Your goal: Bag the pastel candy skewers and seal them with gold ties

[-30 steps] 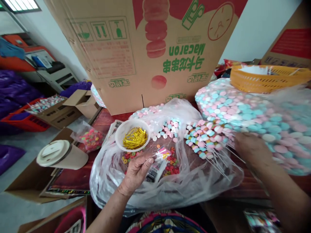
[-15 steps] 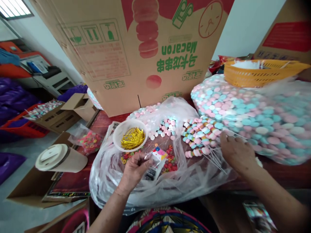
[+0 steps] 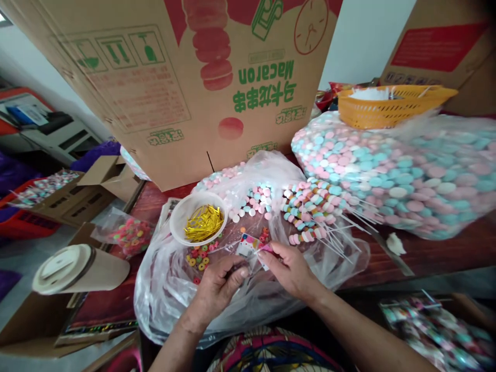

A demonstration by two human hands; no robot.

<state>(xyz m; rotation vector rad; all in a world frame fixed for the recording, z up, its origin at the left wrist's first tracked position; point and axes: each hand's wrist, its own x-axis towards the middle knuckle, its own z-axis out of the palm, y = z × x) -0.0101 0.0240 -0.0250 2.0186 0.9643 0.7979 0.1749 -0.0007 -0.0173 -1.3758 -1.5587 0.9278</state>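
Observation:
My left hand [image 3: 220, 285] and my right hand [image 3: 289, 268] meet over a small clear printed packet [image 3: 251, 247], both pinching it. The packet lies above an open clear plastic bag [image 3: 166, 279] holding coloured ring candies [image 3: 199, 257]. Just behind is a white bowl [image 3: 181, 219] of gold twist ties [image 3: 203, 223]. To the right lie several skewers of pink, blue and white candy discs [image 3: 306, 212] with their white sticks pointing right.
A big upside-down Macaron carton [image 3: 186, 82] stands behind. A large bag of pastel discs [image 3: 395, 170] with an orange basket [image 3: 387, 106] fills the right. A lidded cup [image 3: 73, 268] and open cartons [image 3: 89, 188] sit at left.
My right hand left the candy skewers and came left to the packet that my left hand held. The view shifted slightly right.

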